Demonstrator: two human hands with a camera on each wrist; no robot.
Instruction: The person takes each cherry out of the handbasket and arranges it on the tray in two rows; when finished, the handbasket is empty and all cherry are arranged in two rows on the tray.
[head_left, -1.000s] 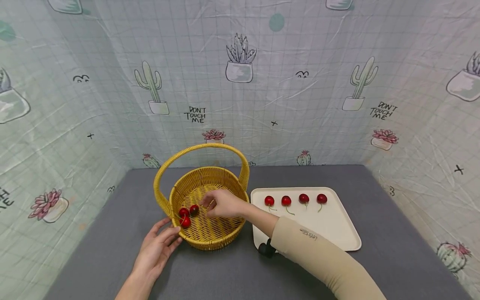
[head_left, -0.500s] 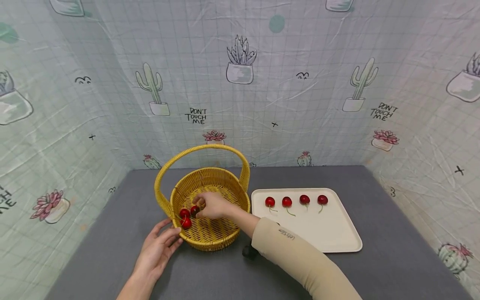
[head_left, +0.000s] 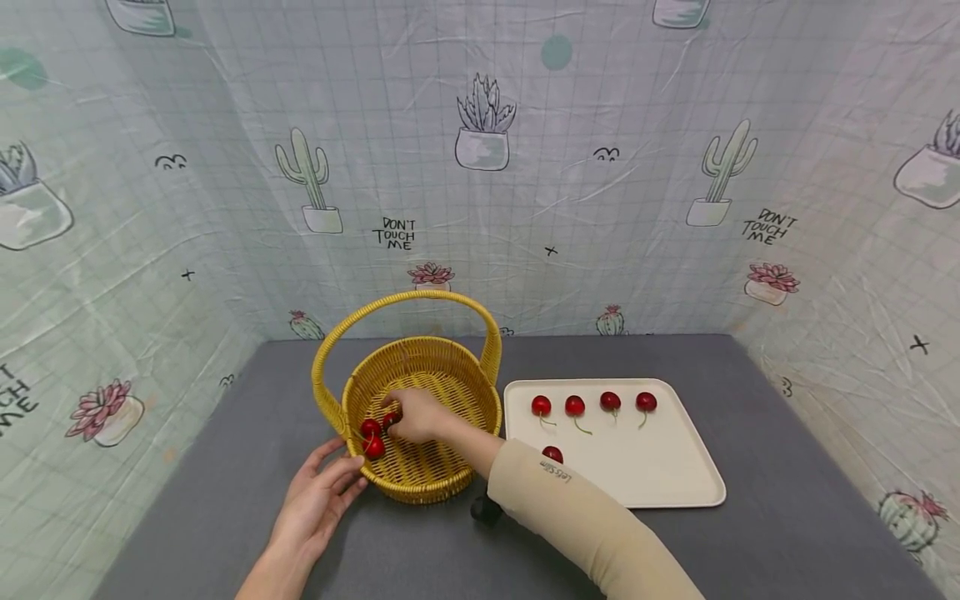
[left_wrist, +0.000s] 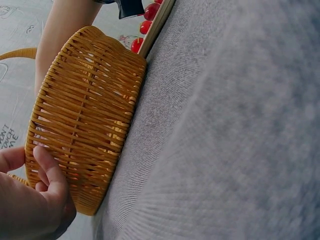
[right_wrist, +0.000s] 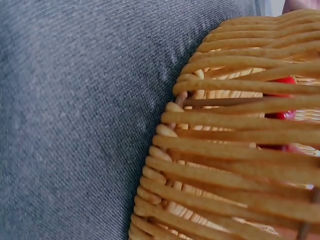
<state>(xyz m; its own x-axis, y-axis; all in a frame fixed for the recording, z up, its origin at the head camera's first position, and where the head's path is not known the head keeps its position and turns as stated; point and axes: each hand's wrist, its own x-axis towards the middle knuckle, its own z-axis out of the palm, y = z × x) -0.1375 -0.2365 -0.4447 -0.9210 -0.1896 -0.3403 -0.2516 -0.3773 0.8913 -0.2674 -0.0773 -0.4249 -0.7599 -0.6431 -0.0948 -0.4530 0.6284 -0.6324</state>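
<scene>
A round yellow wicker basket (head_left: 420, 493) with a tall arched handle stands on the grey table. My left hand (head_left: 313, 500) grips its front left rim, and the left wrist view shows fingertips against the woven wall (left_wrist: 85, 110). Inside the basket, my right hand (head_left: 420, 415) has its thumb and fingers around a dark red cherry (head_left: 389, 420). Two more cherries (head_left: 372, 447) lie beside it against the left wall. In the right wrist view the basket's side (right_wrist: 240, 150) hides the hand, with red showing through the gaps.
Right of the basket lies a cream tray (head_left: 660, 487). Several stemmed cherries (head_left: 574, 406) form a row along its back, and another cherry (head_left: 552, 454) shows just behind the right sleeve (head_left: 577, 517). A patterned cloth (head_left: 637, 275) rises behind the table.
My right hand has moved left inside the basket and its fingers have closed around the dark cherry. The sleeve's shift uncovers a cherry on the tray. My left hand stays at the rim.
</scene>
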